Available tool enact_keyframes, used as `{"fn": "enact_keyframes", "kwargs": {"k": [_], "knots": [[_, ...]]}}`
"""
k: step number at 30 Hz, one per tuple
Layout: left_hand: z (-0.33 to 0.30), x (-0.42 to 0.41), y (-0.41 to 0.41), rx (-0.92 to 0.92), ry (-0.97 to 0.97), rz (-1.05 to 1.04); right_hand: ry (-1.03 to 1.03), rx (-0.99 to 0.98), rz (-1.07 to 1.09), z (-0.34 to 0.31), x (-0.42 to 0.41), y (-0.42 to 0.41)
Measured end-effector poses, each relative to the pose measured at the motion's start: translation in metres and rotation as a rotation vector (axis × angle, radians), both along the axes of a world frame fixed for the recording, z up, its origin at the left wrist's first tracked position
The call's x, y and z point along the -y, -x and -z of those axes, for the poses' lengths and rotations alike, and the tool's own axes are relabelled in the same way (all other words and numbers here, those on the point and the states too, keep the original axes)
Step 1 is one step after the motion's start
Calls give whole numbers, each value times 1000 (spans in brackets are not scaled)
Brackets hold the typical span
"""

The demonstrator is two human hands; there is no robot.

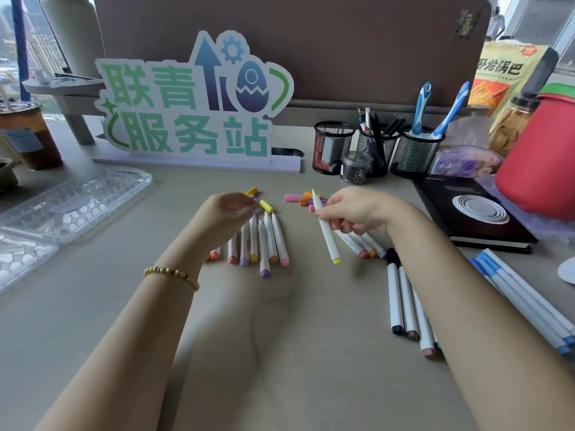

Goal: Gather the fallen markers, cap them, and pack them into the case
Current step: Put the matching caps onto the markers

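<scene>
The right hand (351, 209) pinches a slim white plastic marker with a yellow end (325, 231), uncapped tip up, above the beige worktop (280, 353). The left hand (227, 209) hovers over the loose yellow cap (267, 206), fingers curled; whether they hold anything cannot be told. The marker is probably light, rigid and smooth: hold it mid-barrel. The clear plastic case (71, 200) lies open at left.

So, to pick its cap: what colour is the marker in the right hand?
Yellow: the marker shows a yellow end and tip in the head view.
</scene>
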State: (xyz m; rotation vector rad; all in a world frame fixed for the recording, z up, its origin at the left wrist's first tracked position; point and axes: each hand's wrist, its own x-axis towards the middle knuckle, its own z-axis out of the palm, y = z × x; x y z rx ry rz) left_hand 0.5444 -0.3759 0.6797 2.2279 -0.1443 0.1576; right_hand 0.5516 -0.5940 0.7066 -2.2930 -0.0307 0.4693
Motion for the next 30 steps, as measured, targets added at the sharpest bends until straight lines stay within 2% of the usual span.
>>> {"fn": "enact_keyframes", "kwargs": {"k": [3, 7, 15, 21, 25, 30], "knots": [[3, -6, 1, -31, -260, -31, 166, -14, -2, 3, 1, 1], [3, -8, 2, -67, -510, -82, 331, -42, 28, 8, -2, 3], [-2, -17, 4, -79, -415, -138, 392, 2, 61, 11, -3, 2], [2, -18, 1, -132, -559, -54, 333, 160, 109, 1, 19, -1], [9, -21, -6, -136, -649, -53, 307, 121, 130, -3, 38, -1], [8, -19, -7, -103, -645, -36, 314, 22, 133, -5, 55, 2]]}}
